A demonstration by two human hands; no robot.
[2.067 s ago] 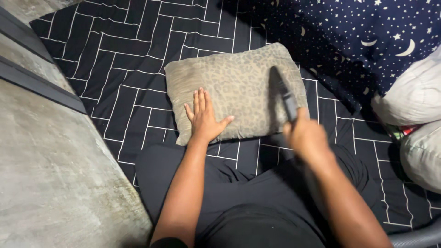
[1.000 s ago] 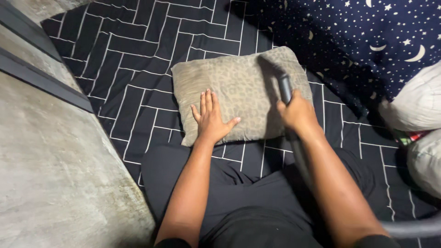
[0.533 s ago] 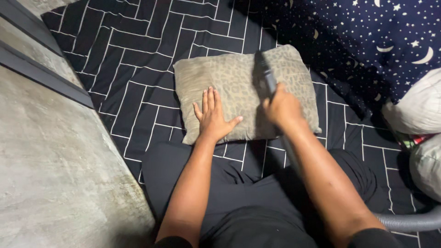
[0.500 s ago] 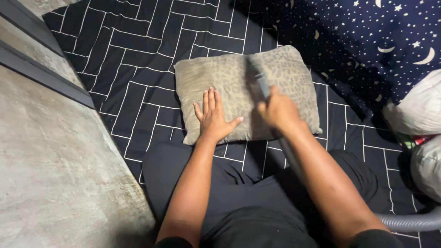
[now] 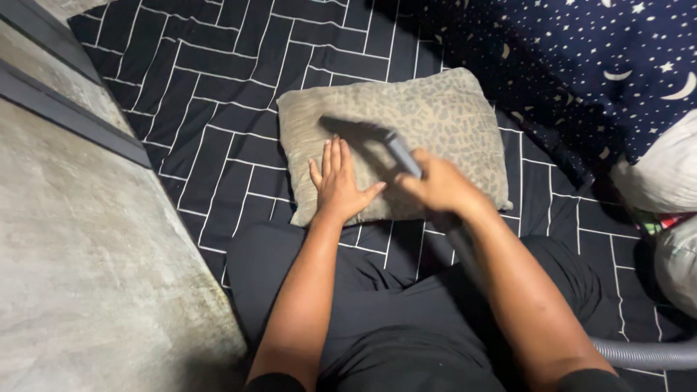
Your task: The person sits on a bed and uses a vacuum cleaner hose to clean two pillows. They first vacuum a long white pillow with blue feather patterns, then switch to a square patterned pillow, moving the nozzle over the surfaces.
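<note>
Both hands [image 5: 337,185] inside pillow [image 5: 443,116] edges

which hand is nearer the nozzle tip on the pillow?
Left. The left hand lies flat on the pillow, its fingertips just below the nozzle tip. The right hand grips the vacuum wand further back, toward the pillow's near edge.

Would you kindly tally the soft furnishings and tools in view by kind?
Leopard-print pillow: 1
Pale pillows at the right edge: 2
Black brick-pattern sheet: 1
Navy star-and-moon blanket: 1
Vacuum nozzle, held in the right hand: 1
Grey vacuum hose: 1
Total: 7
</note>
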